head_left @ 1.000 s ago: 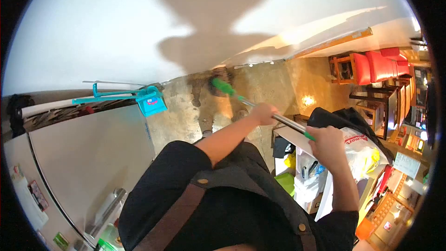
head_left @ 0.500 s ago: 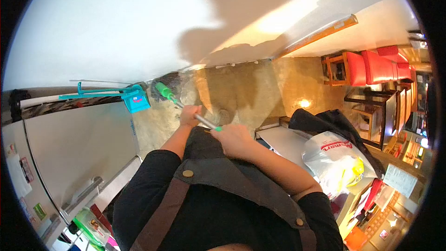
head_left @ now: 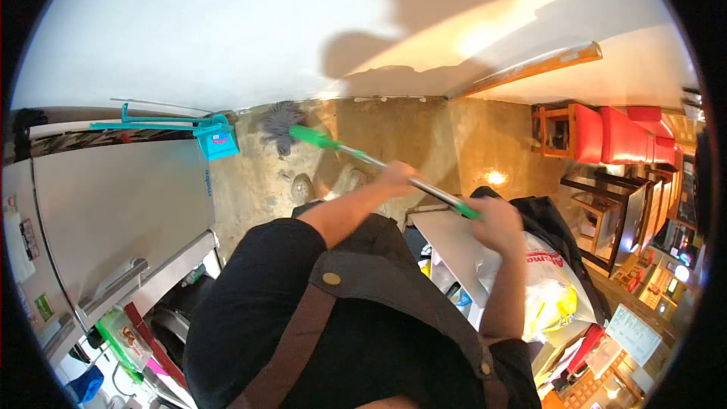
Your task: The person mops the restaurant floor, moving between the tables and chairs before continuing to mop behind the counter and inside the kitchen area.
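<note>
A mop with a silver pole [head_left: 363, 157], a green neck and a grey fringed head [head_left: 281, 125] slants across the view. Its head lies on the brown floor [head_left: 257, 197] close to the foot of the white wall. My left hand [head_left: 397, 179] is closed around the middle of the pole. Near the green end of the pole, my right hand [head_left: 496, 221] is wrapped round it, above a pale counter. A turquoise dustpan [head_left: 216, 141] with a long handle is left of the mop head.
A large grey fridge [head_left: 121, 220] stands at the left. At the right, a plastic bag [head_left: 549, 288] and black cloth lie on a counter [head_left: 450, 246]. Red seats [head_left: 587, 133] and wooden tables are farther right. An orange strip [head_left: 530, 70] runs along the wall.
Both hands have moved right along with the pole, my right hand farthest. The mop head has shifted slightly right, away from the dustpan, and the pole shows more of its length.
</note>
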Action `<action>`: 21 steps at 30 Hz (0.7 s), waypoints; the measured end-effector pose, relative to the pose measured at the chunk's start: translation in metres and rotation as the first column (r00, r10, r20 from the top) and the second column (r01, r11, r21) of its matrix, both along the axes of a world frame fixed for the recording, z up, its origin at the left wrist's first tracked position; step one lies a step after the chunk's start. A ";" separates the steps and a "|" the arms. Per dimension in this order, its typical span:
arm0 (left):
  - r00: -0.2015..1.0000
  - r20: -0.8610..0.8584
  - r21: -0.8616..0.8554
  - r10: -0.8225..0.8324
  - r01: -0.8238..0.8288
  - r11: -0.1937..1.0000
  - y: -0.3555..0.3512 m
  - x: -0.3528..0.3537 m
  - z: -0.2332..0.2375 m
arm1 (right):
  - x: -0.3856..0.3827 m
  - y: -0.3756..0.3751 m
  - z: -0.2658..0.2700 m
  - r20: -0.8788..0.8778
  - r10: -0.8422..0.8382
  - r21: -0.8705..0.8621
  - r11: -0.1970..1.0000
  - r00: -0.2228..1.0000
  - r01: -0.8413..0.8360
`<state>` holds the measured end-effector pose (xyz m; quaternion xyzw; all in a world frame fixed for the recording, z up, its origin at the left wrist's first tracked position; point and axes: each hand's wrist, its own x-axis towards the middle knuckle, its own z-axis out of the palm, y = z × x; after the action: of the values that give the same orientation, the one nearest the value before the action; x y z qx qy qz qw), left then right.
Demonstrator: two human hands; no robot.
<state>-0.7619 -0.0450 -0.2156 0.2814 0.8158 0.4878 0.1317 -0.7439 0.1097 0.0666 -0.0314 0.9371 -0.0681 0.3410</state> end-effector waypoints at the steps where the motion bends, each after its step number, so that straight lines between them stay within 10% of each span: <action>1: 0.998 0.061 -0.022 -0.023 0.024 0.999 0.036 0.000 0.014 | 0.007 0.015 0.028 -0.053 -0.030 0.078 0.996 0.998 0.034; 5: 0.992 -0.095 0.203 -0.088 0.106 0.973 0.119 0.006 0.071 | 0.033 0.021 0.096 -0.243 -0.100 0.212 0.965 0.965 0.153; 9: 0.970 0.172 0.148 -0.174 0.149 0.978 0.109 -0.002 0.088 | 0.044 -0.006 0.093 -0.338 -0.117 0.195 0.962 0.934 0.191; 21: 0.999 -0.003 -0.221 0.036 -0.035 0.975 -0.194 0.130 0.051 | 0.095 -0.196 0.071 -0.036 0.292 -0.106 0.950 0.956 -0.294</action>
<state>-0.6324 -0.2386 -0.1646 0.2502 0.8697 0.3966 0.1538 -0.6489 -0.0862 0.1375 -0.1894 0.9201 -0.0681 0.3359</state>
